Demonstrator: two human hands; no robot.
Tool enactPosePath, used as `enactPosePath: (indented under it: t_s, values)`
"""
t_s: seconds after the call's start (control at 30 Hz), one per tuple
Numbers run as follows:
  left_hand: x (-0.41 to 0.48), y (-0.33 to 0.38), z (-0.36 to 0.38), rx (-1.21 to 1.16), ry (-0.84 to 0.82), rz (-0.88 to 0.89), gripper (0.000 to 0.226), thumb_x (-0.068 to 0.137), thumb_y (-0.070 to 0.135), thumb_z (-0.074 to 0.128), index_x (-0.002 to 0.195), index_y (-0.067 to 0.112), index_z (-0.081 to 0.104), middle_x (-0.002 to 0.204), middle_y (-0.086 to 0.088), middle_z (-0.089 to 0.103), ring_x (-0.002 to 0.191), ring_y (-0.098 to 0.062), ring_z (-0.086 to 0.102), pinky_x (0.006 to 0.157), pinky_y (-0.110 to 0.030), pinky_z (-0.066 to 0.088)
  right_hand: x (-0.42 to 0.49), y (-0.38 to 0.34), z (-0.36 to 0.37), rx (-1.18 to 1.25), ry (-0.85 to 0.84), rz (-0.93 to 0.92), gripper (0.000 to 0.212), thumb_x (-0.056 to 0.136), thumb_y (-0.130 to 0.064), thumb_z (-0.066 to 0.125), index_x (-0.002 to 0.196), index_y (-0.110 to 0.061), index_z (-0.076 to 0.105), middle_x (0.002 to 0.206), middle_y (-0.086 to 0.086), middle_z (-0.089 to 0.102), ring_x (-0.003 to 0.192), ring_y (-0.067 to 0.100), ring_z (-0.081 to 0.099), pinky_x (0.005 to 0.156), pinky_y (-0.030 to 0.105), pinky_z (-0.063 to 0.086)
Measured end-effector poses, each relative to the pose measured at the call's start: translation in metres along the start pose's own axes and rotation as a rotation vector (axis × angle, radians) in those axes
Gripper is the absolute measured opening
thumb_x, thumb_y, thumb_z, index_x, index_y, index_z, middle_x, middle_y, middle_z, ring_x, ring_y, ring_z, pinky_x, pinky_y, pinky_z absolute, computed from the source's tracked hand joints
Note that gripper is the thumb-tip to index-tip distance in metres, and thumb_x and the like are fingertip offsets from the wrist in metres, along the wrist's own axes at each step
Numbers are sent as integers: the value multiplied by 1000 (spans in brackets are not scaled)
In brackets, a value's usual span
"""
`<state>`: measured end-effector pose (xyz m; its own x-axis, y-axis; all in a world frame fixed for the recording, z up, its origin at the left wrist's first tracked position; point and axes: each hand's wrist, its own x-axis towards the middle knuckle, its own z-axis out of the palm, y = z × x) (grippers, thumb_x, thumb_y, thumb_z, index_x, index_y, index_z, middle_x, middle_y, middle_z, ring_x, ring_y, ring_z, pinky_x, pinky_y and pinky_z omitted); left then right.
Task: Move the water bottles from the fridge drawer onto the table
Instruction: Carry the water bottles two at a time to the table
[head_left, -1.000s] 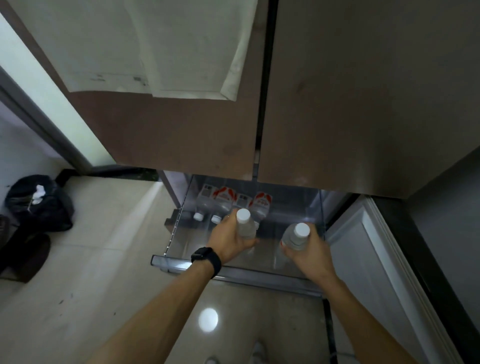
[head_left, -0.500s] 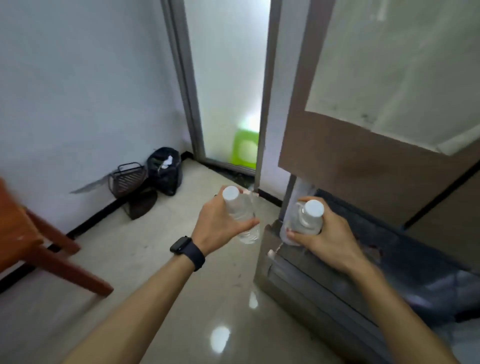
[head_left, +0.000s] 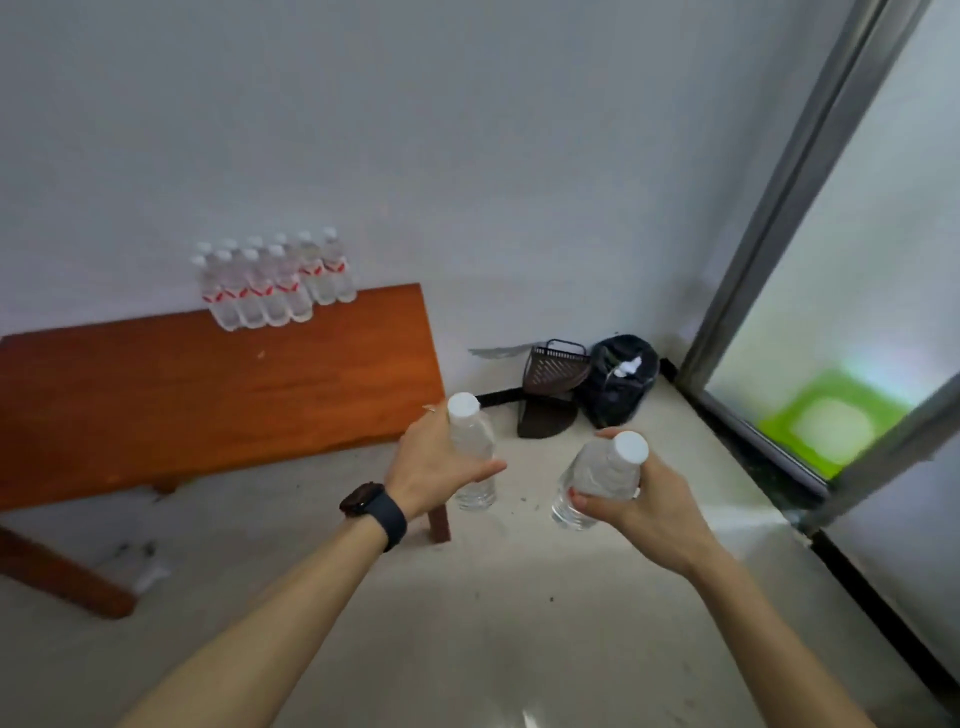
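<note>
**Land both bottles upright**

Your left hand (head_left: 434, 462) grasps the left bottle (head_left: 470, 441), your right hand (head_left: 641, 501) the right bottle (head_left: 597, 475), both over the floor (head_left: 519, 597) near the tabletop (head_left: 208, 395). Set each down base first beside the standing row (head_left: 275, 286), without nudging it.

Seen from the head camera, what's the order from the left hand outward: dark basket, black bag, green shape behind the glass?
1. Dark basket, just up and right of the left hand.
2. Black bag, beside the basket, in the corner.
3. Green shape, behind the glass, far right.
</note>
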<state>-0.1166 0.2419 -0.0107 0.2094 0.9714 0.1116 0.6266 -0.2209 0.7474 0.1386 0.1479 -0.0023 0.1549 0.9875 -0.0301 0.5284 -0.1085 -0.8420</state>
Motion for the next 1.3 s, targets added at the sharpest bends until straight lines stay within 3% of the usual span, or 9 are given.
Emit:
enactPosePath:
  t_s: [0.2, 0.33, 0.47, 0.57, 0.77, 0.87, 1.03, 1.17, 1.3]
  values:
    - [45, -85, -65, 44, 89, -177, 63, 65, 49, 90, 116, 30, 57, 102, 15, 63, 96, -7, 61, 77, -23, 49, 101, -41, 88, 2, -174, -49, 60, 68, -27, 88, 115, -40, 53, 101, -16, 66, 92, 1, 62, 70, 18, 45]
    - [93, -133, -94, 109, 110, -251, 58, 66, 48, 89, 110, 27, 57, 98, 12, 63, 91, -7, 62, 78, -29, 55, 177, -58, 139, -40, -269, -66, 56, 67, -33, 88, 107, -44, 51, 96, -17, 66, 89, 4, 63, 71, 21, 49]
    - [160, -184, -113, 168, 95, -324, 49, 60, 64, 78, 91, 32, 58, 83, 14, 65, 77, -3, 64, 67, -29, 58, 260, -72, 184, -41, -371, -74, 53, 68, -34, 85, 108, -44, 52, 97, -14, 68, 88, 6, 67, 79, 33, 58]
    - [215, -216, -127, 200, 67, -352, 57, 59, 75, 71, 90, 30, 55, 87, 15, 62, 79, -3, 61, 64, -21, 47, 322, -88, 210, -92, -424, -97, 55, 70, -32, 84, 110, -42, 49, 97, -14, 67, 88, 6, 65, 79, 33, 56]
    - [306, -274, -148, 172, 54, -412, 58, 66, 76, 66, 96, 28, 54, 89, 13, 61, 76, -5, 62, 61, -14, 43, 432, -118, 264, -148, -507, -112, 58, 72, -21, 84, 117, -32, 47, 100, -11, 64, 90, 3, 61, 66, 13, 43]
    - [343, -295, -160, 252, 28, -409, 59, 73, 76, 59, 97, 21, 54, 84, 18, 57, 68, 2, 60, 52, -8, 39, 480, -126, 296, -191, -539, -101, 64, 71, -20, 85, 121, -31, 47, 102, -11, 64, 94, 7, 63, 76, 18, 49]
    - [411, -340, -175, 300, 46, -448, 66, 62, 80, 69, 109, 34, 55, 102, 15, 64, 90, -13, 66, 72, -36, 58, 554, -136, 358, -251, -556, -84, 67, 69, -25, 86, 124, -32, 47, 109, -11, 65, 102, 13, 65, 90, 33, 55]
    - [475, -374, -187, 264, 11, -507, 77, 59, 79, 75, 122, 42, 50, 121, 5, 60, 102, -25, 66, 76, -34, 55, 610, -147, 403, -320, -584, -81, 65, 75, -25, 84, 125, -37, 46, 114, -13, 58, 110, 12, 60, 86, 21, 46]
    - [528, -399, -192, 195, 29, -523, 79, 65, 65, 82, 132, 41, 47, 132, 0, 57, 113, -30, 64, 82, -34, 53, 659, -153, 433, -410, -541, -32, 66, 81, -28, 76, 134, -45, 42, 133, -5, 46, 121, 21, 54, 98, 35, 50]
